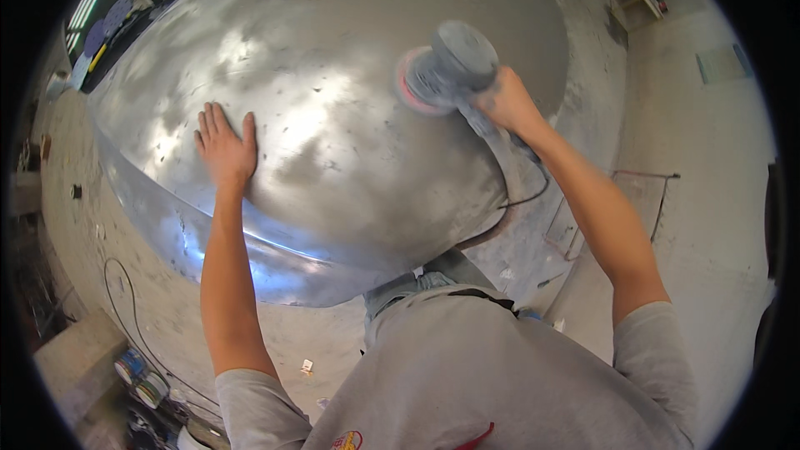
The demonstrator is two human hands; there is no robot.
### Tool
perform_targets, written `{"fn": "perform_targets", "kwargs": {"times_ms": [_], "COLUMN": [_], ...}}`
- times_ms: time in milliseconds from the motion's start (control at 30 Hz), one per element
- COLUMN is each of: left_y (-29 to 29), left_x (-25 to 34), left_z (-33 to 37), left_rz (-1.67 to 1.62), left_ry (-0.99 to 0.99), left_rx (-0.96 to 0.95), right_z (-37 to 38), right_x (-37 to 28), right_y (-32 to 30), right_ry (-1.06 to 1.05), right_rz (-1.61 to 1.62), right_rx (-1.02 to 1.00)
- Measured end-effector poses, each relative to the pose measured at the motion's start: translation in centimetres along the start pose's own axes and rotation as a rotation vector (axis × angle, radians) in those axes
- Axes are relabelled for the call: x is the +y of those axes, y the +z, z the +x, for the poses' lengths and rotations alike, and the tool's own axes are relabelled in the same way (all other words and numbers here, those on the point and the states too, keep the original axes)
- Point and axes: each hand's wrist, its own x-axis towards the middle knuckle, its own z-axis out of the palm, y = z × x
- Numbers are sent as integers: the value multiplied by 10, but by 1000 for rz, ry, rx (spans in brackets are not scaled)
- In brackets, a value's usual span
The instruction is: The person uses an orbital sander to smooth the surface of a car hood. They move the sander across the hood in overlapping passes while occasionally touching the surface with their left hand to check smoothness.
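Note:
A large curved panel of bare, patchy grey metal, looking like a car hood (367,158), spreads out in front of me. On its left part my left hand (226,148) lies flat, fingers stretched out and thumb apart, holding nothing. My right hand (502,100) is wrapped round a grey orbital sander (462,58) over the right part of the panel. The sander's round pad (414,83) has a reddish edge and is blurred by motion. Whether the pad touches the metal I cannot tell. A dark cord or hose (533,192) hangs below my right hand.
Purple sanding discs (117,15) and a yellow tool (97,57) lie at the panel's far left edge. Cans (152,389) stand on the floor at lower left, near a black cable (129,300). A thin metal frame (662,200) stands on the right.

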Motion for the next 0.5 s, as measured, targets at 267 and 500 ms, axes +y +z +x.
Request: {"fn": "perform_targets", "kwargs": {"times_ms": [267, 500], "left_y": [-3, 1], "left_x": [88, 229], "left_z": [-32, -145], "left_rz": [48, -281], "left_ry": [146, 541], "left_rx": [-133, -289], "right_z": [-92, -87], "right_x": [49, 103], "right_y": [45, 19], "right_ry": [-228, -98], "right_rz": [150, 371], "right_rx": [159, 265]}}
